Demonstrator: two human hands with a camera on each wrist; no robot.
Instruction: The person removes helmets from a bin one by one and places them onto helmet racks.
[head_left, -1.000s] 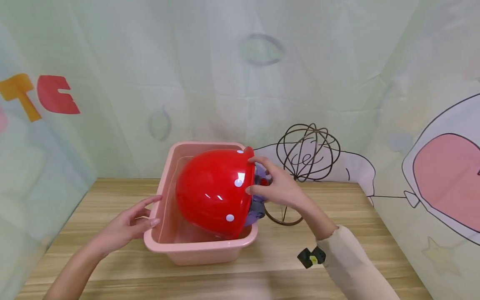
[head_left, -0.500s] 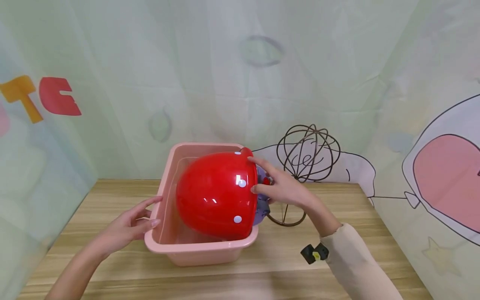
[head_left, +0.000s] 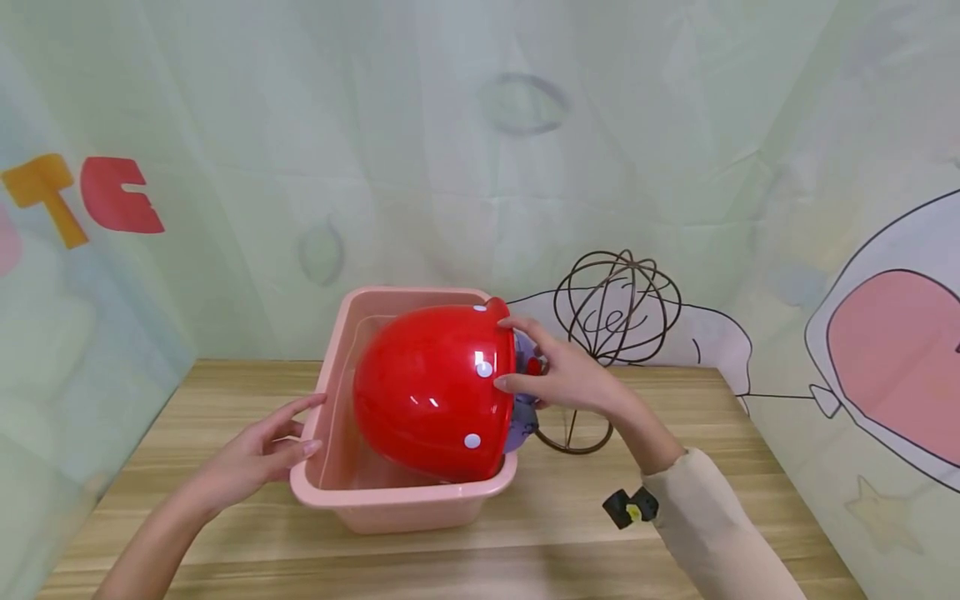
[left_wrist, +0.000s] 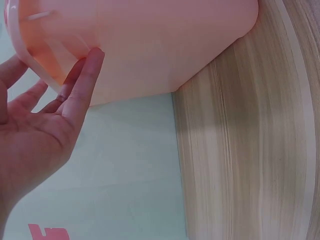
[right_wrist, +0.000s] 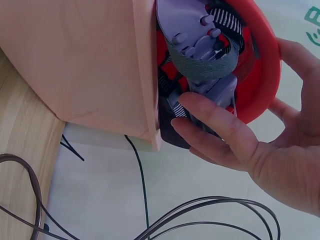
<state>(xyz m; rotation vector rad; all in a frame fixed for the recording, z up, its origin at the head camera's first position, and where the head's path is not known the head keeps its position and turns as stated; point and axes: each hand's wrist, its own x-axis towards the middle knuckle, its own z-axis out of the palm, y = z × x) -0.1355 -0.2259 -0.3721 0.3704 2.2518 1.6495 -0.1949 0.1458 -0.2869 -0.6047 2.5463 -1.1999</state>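
Note:
A glossy red helmet (head_left: pixel 427 383) with white dots lies on its side in a pink plastic basin (head_left: pixel 405 497), its opening toward the right. My right hand (head_left: pixel 566 375) grips the helmet's rim, with thumb and index finger on the red shell and other fingers reaching toward the opening. Inside that opening, the right wrist view shows a purple-grey adjuster band (right_wrist: pixel 205 65) and dark striped straps. At the basin's left rim, my left hand (head_left: pixel 247 458) holds the edge; in the left wrist view several fingers (left_wrist: pixel 82 90) lie against the outer wall. The helmet's underside is hidden.
Behind my right hand stands a dark wire stand (head_left: pixel 618 308) with a round cage top and a ring base. The basin rests on a wood-grain table (head_left: pixel 660 517), enclosed by printed cloth walls (head_left: pixel 420 150) at the back and sides.
The helmet has shifted and turned slightly to the right within the basin, my right hand moving with it. My left hand keeps its place on the rim.

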